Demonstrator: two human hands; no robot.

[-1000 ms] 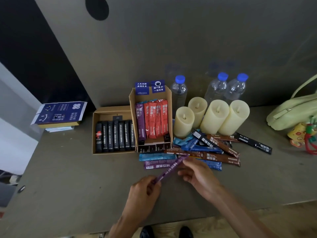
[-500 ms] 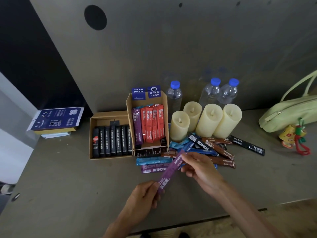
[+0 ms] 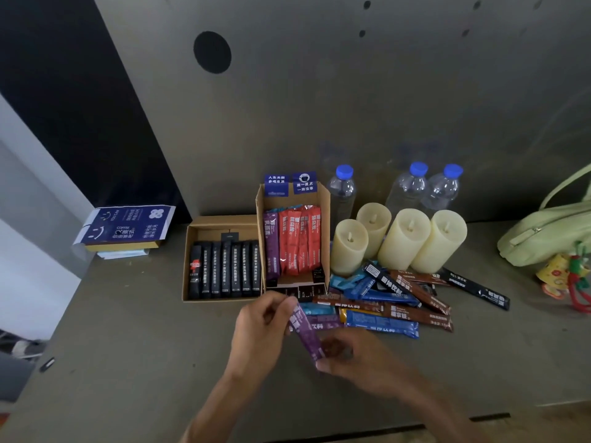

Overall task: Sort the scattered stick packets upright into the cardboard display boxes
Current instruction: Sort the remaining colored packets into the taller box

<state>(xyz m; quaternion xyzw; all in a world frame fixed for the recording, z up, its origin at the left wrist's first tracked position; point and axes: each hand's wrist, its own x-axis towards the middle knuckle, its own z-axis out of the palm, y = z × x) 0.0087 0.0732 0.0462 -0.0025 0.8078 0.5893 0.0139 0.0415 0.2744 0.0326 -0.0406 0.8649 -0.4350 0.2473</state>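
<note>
On a grey table (image 3: pixel 128 346), a purple packet (image 3: pixel 305 330) is pinched at either end by the left hand (image 3: pixel 262 327) and right hand (image 3: pixel 355 359), seemingly ready to be stood upright in the taller box (image 3: pixel 324 219).

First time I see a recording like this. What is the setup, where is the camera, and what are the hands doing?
There is no machine: a person works with bare hands, and the single picture comes from a wide-angle camera on their head, looking forward and down. The left hand pinches the upper end of a purple stick packet; the right hand, blurred, holds its lower end. On the grey table stand a tall open cardboard display box holding red and purple packets upright, and beside it a low cardboard box of black packets. To the right lies a loose pile of blue, brown and black packets. Behind it are four cream pillar candles and three clear water bottles with blue caps; a pale green bag sits far right.
</note>
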